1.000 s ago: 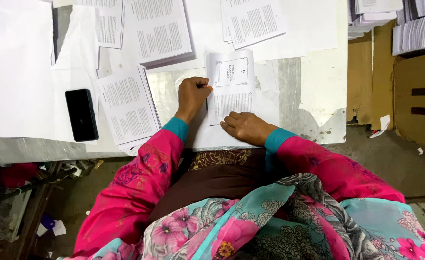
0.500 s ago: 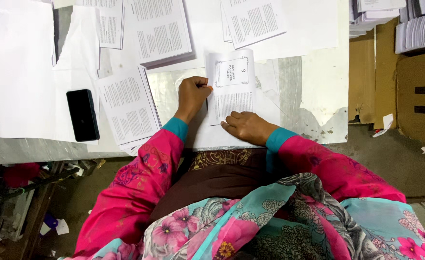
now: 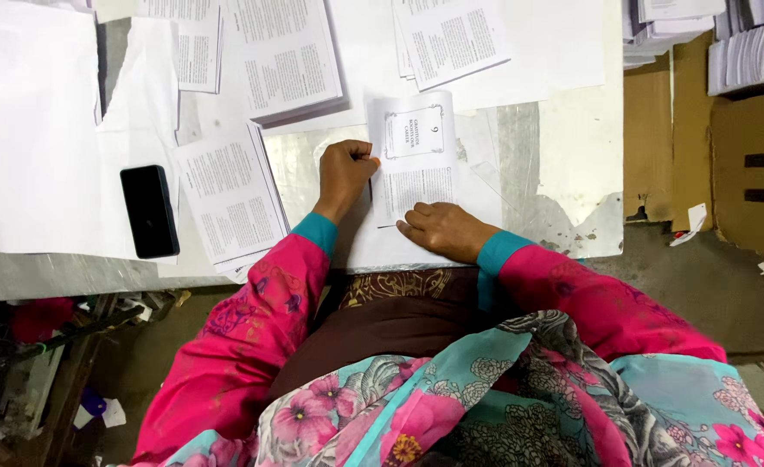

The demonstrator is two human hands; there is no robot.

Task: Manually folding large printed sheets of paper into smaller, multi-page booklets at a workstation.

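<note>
my left hand [image 3: 345, 173] is fisted, pinching the left edge of the folded sheet [image 3: 416, 160]. my right hand [image 3: 442, 229] lies flat and open on its near edge. phone [image 3: 149, 211] well left of sheet.

We see bright pink sleeves [image 3: 252, 346] with teal cuffs [image 3: 316, 232], a dark brown garment with gold embroidery [image 3: 390, 285], and a floral turquoise-pink scarf [image 3: 485, 406].
</note>
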